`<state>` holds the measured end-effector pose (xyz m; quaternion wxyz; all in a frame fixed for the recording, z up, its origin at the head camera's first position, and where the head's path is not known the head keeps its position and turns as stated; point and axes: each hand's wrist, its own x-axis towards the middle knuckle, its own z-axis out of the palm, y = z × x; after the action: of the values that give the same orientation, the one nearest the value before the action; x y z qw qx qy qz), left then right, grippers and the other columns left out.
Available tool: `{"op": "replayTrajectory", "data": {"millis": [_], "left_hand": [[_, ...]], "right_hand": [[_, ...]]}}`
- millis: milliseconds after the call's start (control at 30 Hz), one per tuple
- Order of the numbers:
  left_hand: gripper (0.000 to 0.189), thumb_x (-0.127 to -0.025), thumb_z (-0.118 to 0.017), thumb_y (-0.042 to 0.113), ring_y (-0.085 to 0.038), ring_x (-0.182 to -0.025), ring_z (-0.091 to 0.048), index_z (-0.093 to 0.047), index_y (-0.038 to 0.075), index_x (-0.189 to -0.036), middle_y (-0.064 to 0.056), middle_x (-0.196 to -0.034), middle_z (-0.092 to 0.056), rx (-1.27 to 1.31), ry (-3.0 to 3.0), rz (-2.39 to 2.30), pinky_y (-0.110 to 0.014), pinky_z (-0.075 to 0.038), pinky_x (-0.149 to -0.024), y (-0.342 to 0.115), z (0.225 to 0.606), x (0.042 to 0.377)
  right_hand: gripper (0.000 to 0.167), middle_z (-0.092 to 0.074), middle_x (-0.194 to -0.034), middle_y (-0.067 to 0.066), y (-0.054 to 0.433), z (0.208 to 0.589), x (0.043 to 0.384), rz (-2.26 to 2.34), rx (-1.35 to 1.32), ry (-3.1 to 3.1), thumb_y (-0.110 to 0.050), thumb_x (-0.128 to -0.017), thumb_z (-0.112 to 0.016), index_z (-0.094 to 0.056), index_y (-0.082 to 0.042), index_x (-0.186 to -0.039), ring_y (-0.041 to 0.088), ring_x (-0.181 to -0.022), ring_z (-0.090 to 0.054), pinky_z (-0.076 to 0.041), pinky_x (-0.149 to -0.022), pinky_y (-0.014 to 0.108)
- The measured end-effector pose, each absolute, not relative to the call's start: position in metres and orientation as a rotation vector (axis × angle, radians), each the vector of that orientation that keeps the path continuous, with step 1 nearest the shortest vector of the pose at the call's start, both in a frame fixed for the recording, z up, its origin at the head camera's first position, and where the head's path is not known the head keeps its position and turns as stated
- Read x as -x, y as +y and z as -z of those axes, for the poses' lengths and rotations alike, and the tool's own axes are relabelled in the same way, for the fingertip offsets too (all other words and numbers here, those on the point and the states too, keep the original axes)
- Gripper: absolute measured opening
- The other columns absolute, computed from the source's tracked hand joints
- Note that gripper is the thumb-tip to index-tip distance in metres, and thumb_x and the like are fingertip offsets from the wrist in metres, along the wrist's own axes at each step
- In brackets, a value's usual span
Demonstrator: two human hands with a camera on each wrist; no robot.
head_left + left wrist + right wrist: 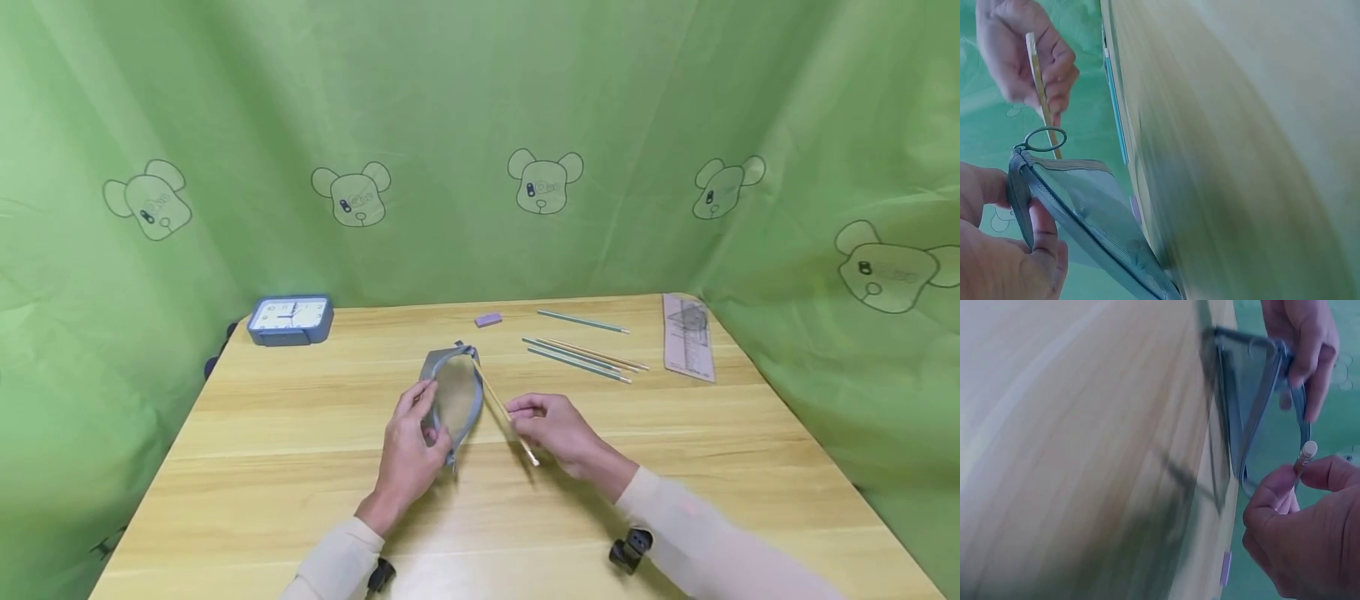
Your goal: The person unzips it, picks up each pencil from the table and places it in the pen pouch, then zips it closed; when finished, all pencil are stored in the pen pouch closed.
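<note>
A grey-blue zippered pencil case [457, 396] stands with its mouth spread wide near the middle of the table. My left hand [411, 446] grips its left edge, thumb and fingers on either side of the fabric in the left wrist view. Between the fingertips of my right hand [558, 429] is a yellow pencil [492, 392], slanted, with its white eraser end toward me. The pencil's far end overlaps the case's upper right rim in the head view. A zipper pull ring [1046, 139] sticks out at the near corner of the case.
Several teal and yellow pencils [579, 366] lie right of the case, with one teal pencil [583, 322] farther back. A purple eraser [488, 319] is behind the case. A blue clock [288, 319] stands back left; a pale ruler sheet [688, 337] lies back right. Green curtains [465, 258] surround the table.
</note>
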<state>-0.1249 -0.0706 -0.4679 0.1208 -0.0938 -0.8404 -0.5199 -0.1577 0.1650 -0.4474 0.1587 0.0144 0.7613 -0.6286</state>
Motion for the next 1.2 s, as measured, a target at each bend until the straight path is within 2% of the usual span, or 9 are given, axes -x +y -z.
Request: {"op": "replayTrajectory", "data": {"millis": [133, 267, 500, 667, 867, 1067, 1133, 1200], "left_hand": [[0.072, -0.088, -0.071, -0.008, -0.004, -0.087, -0.058, -0.048, -0.009, -0.156, -0.023, -0.163, -0.047, 0.277, -2.457, 1.503, -0.015, -0.061, -0.072, -0.069, 0.468, 0.125], [0.071, -0.088, -0.072, -0.008, -0.006, -0.084, -0.059, -0.048, -0.009, -0.155, -0.023, -0.163, -0.048, 0.294, -2.456, 1.496, -0.016, -0.060, -0.069, -0.067, 0.468, 0.124], [0.073, -0.087, -0.071, -0.009, -0.005, -0.081, -0.057, -0.048, -0.008, -0.156, -0.021, -0.162, -0.048, 0.327, -2.468, 1.500, -0.016, -0.059, -0.067, -0.062, 0.468, 0.123], [0.074, -0.085, -0.071, -0.011, -0.002, -0.078, -0.056, -0.049, -0.009, -0.155, -0.020, -0.160, -0.050, 0.351, -2.472, 1.479, -0.016, -0.058, -0.064, -0.059, 0.468, 0.123], [0.072, -0.085, -0.070, -0.011, -0.004, -0.082, -0.058, -0.049, -0.011, -0.154, -0.023, -0.161, -0.049, 0.384, -2.477, 1.459, -0.015, -0.059, -0.066, -0.057, 0.469, 0.122], [0.069, -0.087, -0.070, -0.010, -0.008, -0.083, -0.061, -0.050, -0.012, -0.152, -0.022, -0.159, -0.050, 0.353, -2.468, 1.417, -0.015, -0.059, -0.067, -0.056, 0.469, 0.125], [0.068, -0.087, -0.071, -0.009, -0.010, -0.084, -0.062, -0.050, -0.011, -0.152, -0.021, -0.160, -0.050, 0.334, -2.467, 1.408, -0.016, -0.059, -0.067, -0.056, 0.469, 0.126], [0.068, -0.087, -0.072, -0.007, -0.017, -0.096, -0.067, -0.051, -0.011, -0.152, -0.021, -0.160, -0.051, 0.316, -2.460, 1.397, -0.017, -0.061, -0.072, -0.056, 0.468, 0.128]], "right_hand": [[0.037, -0.070, -0.098, 0.009, 0.143, 0.446, 0.158, 1.823, -0.064, 2.093, 0.007, -0.092, -0.064, -0.065, 0.013, -0.128, 0.010, -0.074, -0.054, -0.047, -0.060, 0.016], [0.035, -0.068, -0.094, 0.009, 0.124, 0.446, 0.163, 1.833, -0.100, 2.054, 0.006, -0.090, -0.065, -0.066, 0.013, -0.125, 0.010, -0.071, -0.053, -0.045, -0.060, 0.017], [0.029, -0.073, -0.102, 0.015, 0.101, 0.445, 0.175, 1.776, -0.185, 2.138, 0.005, -0.092, -0.065, -0.071, 0.010, -0.120, 0.011, -0.073, -0.062, -0.059, -0.068, 0.020], [0.022, -0.074, -0.104, 0.013, 0.093, 0.441, 0.183, 1.718, -0.224, 2.181, 0.002, -0.093, -0.067, -0.074, 0.007, -0.113, 0.012, -0.077, -0.065, -0.062, -0.072, 0.020], [0.019, -0.072, -0.094, 0.009, 0.087, 0.441, 0.194, 1.681, -0.270, 2.237, 0.000, -0.090, -0.070, -0.076, 0.004, -0.108, 0.012, -0.075, -0.062, -0.058, -0.067, 0.018], [0.017, -0.067, -0.077, 0.002, 0.070, 0.450, 0.199, 1.634, -0.283, 2.325, -0.001, -0.087, -0.072, -0.076, 0.003, -0.103, 0.011, -0.065, -0.059, -0.054, -0.058, 0.020], [0.016, -0.068, -0.076, 0.003, 0.064, 0.453, 0.201, 1.629, -0.299, 2.348, -0.001, -0.086, -0.074, -0.077, 0.002, -0.102, 0.010, -0.062, -0.059, -0.054, -0.055, 0.019], [0.015, -0.072, -0.080, 0.006, 0.060, 0.456, 0.202, 1.604, -0.296, 2.397, -0.004, -0.086, -0.076, -0.077, 0.001, -0.101, 0.011, -0.064, -0.061, -0.055, -0.056, 0.019]]}}
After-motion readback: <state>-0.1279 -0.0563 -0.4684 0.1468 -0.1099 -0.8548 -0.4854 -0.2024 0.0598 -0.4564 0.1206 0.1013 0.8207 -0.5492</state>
